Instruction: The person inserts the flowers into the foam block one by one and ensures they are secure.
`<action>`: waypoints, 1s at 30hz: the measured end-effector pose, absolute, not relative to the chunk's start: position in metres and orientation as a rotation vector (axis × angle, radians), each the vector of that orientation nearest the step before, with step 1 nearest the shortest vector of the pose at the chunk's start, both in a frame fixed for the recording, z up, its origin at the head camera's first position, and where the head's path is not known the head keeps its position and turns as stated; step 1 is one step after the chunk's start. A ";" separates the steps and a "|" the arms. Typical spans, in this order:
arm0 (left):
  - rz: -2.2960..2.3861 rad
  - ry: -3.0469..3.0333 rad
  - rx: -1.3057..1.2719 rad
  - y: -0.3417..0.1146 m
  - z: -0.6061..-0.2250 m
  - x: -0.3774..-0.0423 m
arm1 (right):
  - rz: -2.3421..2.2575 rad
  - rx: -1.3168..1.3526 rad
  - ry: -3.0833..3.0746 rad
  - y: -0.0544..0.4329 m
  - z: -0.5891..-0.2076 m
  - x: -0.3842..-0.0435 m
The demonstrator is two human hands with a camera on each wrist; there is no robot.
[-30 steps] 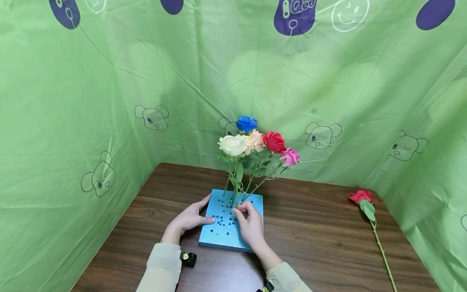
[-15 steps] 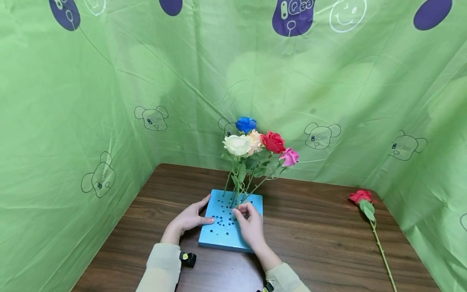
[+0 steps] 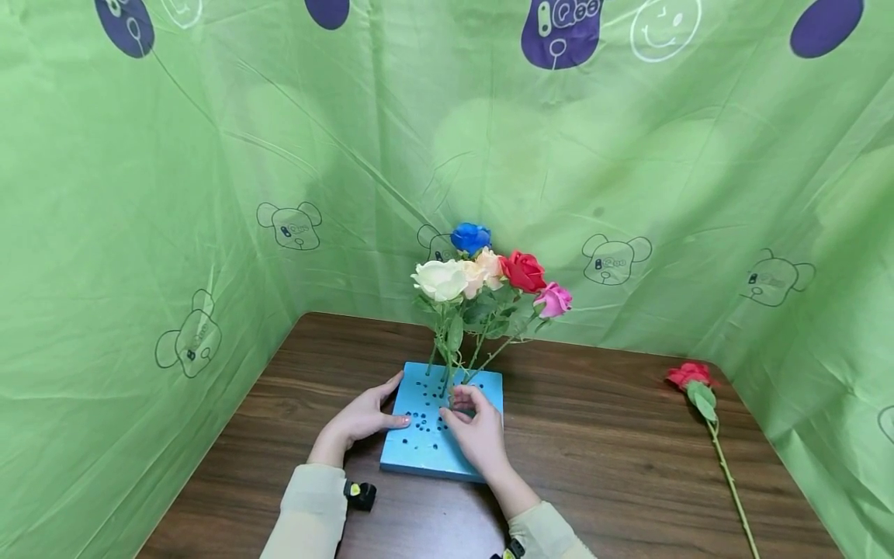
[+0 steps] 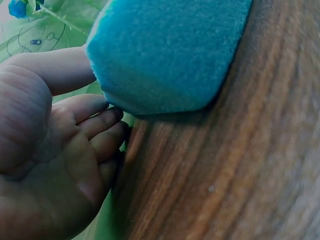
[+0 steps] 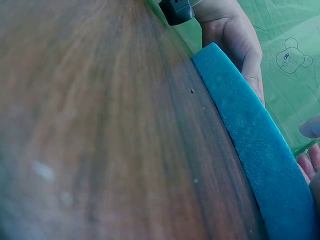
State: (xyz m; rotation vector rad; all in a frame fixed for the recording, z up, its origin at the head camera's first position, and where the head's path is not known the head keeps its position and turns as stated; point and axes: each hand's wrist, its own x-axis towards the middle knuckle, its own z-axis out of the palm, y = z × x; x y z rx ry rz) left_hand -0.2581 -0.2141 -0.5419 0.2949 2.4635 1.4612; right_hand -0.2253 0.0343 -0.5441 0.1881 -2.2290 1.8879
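A white rose (image 3: 438,280) stands nearly upright over the blue foam board (image 3: 419,453), its stem low between the thumb and fingers of my right hand (image 3: 480,436), which pinches it near the board. My left hand (image 3: 362,415) holds the board's left edge, thumb on top and fingers against the side. The left wrist view shows these fingers at the foam board's (image 4: 165,55) corner. Behind the white rose, a blue rose (image 3: 471,237), a peach rose (image 3: 490,265), a red rose (image 3: 525,272) and a pink rose (image 3: 554,300) rise from the board. The right fingertips are partly hidden in the right wrist view.
Another red rose (image 3: 690,376) lies on the wooden table (image 3: 601,435) at the right, its stem pointing toward the front. Many small holes dot the board's top. A green printed cloth (image 3: 377,155) hangs behind and at both sides.
The white rose's head swung slightly right, then back left past its earlier place. My right thumb and the stem shifted a little left. My left hand and the board stayed put.
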 end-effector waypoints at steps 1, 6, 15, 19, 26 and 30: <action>1.457 2.463 0.292 -0.214 -0.542 -0.258 | 1.881 0.184 -2.234 0.034 -0.541 -0.224; 1.454 2.463 0.297 -0.214 -0.540 -0.259 | 1.901 0.199 -2.232 0.032 -0.519 -0.213; 1.456 2.464 0.302 -0.213 -0.540 -0.261 | 1.889 0.216 -2.219 0.033 -0.507 -0.206; 1.454 2.463 0.310 -0.213 -0.540 -0.261 | 1.879 0.218 -2.222 0.034 -0.510 -0.208; 1.452 2.461 0.303 -0.214 -0.542 -0.260 | 1.897 0.240 -2.227 0.034 -0.510 -0.207; 1.453 2.459 0.301 -0.214 -0.542 -0.259 | 1.907 0.245 -2.229 0.035 -0.510 -0.207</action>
